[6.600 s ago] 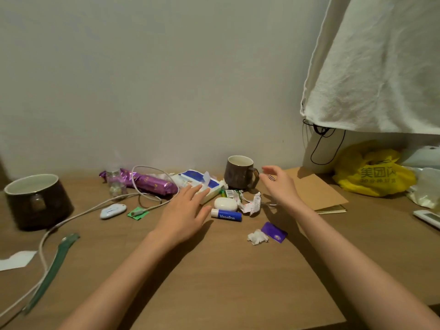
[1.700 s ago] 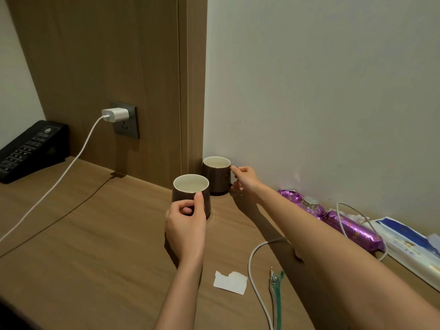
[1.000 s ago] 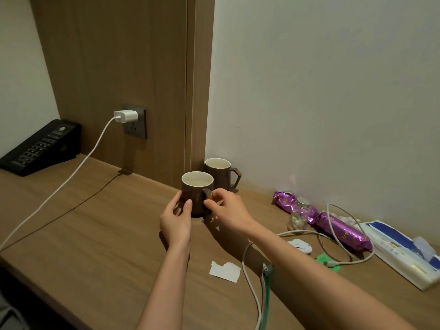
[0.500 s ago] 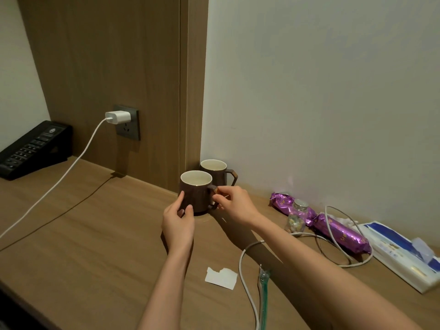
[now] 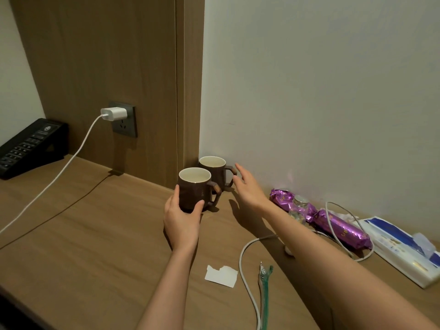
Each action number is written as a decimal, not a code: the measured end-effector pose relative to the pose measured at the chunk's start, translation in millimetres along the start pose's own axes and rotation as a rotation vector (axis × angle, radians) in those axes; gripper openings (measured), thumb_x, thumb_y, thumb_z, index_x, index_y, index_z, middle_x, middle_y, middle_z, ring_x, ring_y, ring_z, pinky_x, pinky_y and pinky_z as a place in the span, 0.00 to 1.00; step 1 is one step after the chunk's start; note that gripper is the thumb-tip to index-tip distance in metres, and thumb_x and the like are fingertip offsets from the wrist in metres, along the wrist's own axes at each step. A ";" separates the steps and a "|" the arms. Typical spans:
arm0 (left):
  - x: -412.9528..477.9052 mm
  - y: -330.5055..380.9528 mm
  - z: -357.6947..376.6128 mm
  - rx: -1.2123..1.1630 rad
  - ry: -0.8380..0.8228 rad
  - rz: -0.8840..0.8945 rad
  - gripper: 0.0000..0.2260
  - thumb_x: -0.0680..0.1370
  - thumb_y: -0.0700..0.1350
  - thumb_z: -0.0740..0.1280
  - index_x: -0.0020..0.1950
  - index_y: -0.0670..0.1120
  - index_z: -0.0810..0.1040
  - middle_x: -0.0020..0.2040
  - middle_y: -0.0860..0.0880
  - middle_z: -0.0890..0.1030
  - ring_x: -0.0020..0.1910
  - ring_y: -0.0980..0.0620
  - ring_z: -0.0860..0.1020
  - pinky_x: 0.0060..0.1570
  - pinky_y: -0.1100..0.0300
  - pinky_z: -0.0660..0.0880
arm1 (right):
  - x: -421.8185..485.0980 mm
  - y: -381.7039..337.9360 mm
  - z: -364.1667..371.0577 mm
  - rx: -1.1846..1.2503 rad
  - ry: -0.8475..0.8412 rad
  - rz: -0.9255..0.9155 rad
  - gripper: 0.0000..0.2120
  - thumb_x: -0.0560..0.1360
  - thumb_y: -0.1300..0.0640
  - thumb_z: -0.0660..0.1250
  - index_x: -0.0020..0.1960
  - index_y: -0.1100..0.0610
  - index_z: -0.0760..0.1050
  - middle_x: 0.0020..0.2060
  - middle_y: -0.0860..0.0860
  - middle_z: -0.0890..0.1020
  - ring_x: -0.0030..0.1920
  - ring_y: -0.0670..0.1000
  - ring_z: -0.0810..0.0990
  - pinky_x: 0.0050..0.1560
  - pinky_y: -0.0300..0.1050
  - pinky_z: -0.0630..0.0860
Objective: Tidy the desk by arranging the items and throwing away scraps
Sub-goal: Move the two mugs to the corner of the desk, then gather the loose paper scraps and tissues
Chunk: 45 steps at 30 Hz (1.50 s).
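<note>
Two brown mugs stand upright at the back edge of the desk (image 5: 71,246), in the corner where a wood panel (image 5: 114,67) meets the white wall (image 5: 321,91). The left hand (image 5: 182,219) cups the base of the front mug (image 5: 194,192), thumb and fingers pressed to either side of it, the mug resting on the desk. The back mug (image 5: 213,171) sits just behind and to the right, close against the wall, its handle pointing right. The right hand (image 5: 246,186) hovers flat beside that handle, fingers spread and holding nothing; whether the fingertips touch the handle cannot be told.

Open desk runs left of the mugs to a black phone (image 5: 28,145) at the far left edge, crossed only by a white cable (image 5: 59,177) from a charger (image 5: 113,114) in the wall socket (image 5: 125,120). Right of the mugs the back edge is crowded: a purple wrapper (image 5: 333,226), a small glass bottle (image 5: 298,206) and a tissue pack (image 5: 400,248) lie along the wall. Nearer the front edge lie a torn paper scrap (image 5: 221,275), a second white cable (image 5: 247,282) and a green strip (image 5: 264,298), the forearms reaching over them.
</note>
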<state>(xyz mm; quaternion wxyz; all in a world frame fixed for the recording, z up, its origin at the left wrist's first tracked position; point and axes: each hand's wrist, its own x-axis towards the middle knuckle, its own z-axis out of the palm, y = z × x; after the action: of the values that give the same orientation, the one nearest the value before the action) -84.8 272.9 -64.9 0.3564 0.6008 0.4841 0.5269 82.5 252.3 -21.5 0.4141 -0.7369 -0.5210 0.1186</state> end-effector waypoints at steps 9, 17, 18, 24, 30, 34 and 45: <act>8.1 -1.4 5.2 0.081 0.034 0.029 0.30 0.73 0.47 0.71 0.73 0.47 0.65 0.66 0.45 0.72 0.64 0.46 0.72 0.59 0.54 0.71 | 10.6 7.8 0.9 -0.012 -0.143 0.033 0.24 0.84 0.55 0.48 0.78 0.56 0.48 0.78 0.52 0.53 0.77 0.51 0.52 0.74 0.44 0.51; 4.3 6.5 2.3 0.065 0.040 -0.016 0.33 0.73 0.48 0.71 0.75 0.47 0.61 0.71 0.44 0.66 0.68 0.44 0.68 0.63 0.51 0.69 | -34.3 -21.8 -24.3 0.048 -0.067 -0.049 0.21 0.82 0.58 0.56 0.74 0.54 0.62 0.73 0.52 0.65 0.68 0.52 0.70 0.65 0.45 0.68; 3.4 8.9 1.3 0.057 0.056 -0.025 0.32 0.73 0.48 0.71 0.74 0.47 0.61 0.72 0.44 0.65 0.68 0.44 0.67 0.63 0.50 0.68 | -45.4 -24.4 -30.5 0.046 -0.071 -0.071 0.19 0.82 0.57 0.57 0.72 0.53 0.65 0.71 0.51 0.68 0.65 0.51 0.72 0.61 0.44 0.71; -13.4 25.1 -9.5 0.187 0.215 0.082 0.17 0.75 0.45 0.67 0.63 0.45 0.71 0.63 0.41 0.70 0.63 0.43 0.66 0.59 0.49 0.70 | -119.8 -25.8 -70.2 -0.097 -0.190 -0.220 0.13 0.80 0.61 0.59 0.57 0.48 0.77 0.56 0.41 0.78 0.57 0.39 0.75 0.56 0.35 0.73; -45.4 31.9 -18.2 0.260 0.040 0.300 0.09 0.76 0.44 0.65 0.56 0.47 0.73 0.56 0.47 0.72 0.57 0.49 0.67 0.52 0.55 0.71 | -179.6 -12.5 -86.6 -0.375 -0.427 -0.309 0.16 0.77 0.61 0.62 0.59 0.45 0.78 0.57 0.40 0.78 0.58 0.37 0.70 0.59 0.33 0.67; -62.1 30.9 -22.5 0.266 -0.187 0.343 0.08 0.77 0.45 0.64 0.56 0.50 0.75 0.53 0.50 0.74 0.57 0.50 0.70 0.54 0.56 0.72 | -200.6 -5.5 -83.3 -0.449 -0.448 -0.395 0.15 0.77 0.57 0.64 0.60 0.44 0.78 0.61 0.40 0.76 0.60 0.38 0.68 0.61 0.34 0.67; -102.6 47.2 -20.6 0.426 -0.534 0.368 0.16 0.78 0.49 0.64 0.65 0.52 0.74 0.60 0.50 0.76 0.62 0.51 0.71 0.62 0.52 0.72 | -235.1 23.2 -112.8 -0.662 -0.293 -0.529 0.08 0.76 0.52 0.67 0.54 0.48 0.78 0.49 0.46 0.80 0.52 0.47 0.74 0.52 0.42 0.72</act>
<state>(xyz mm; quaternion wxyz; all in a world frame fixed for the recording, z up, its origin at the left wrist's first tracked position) -92.8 159.9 -46.2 0.2366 0.8542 0.3570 0.2947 65.5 -8.8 -27.9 0.0940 -0.6464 -0.7547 -0.0613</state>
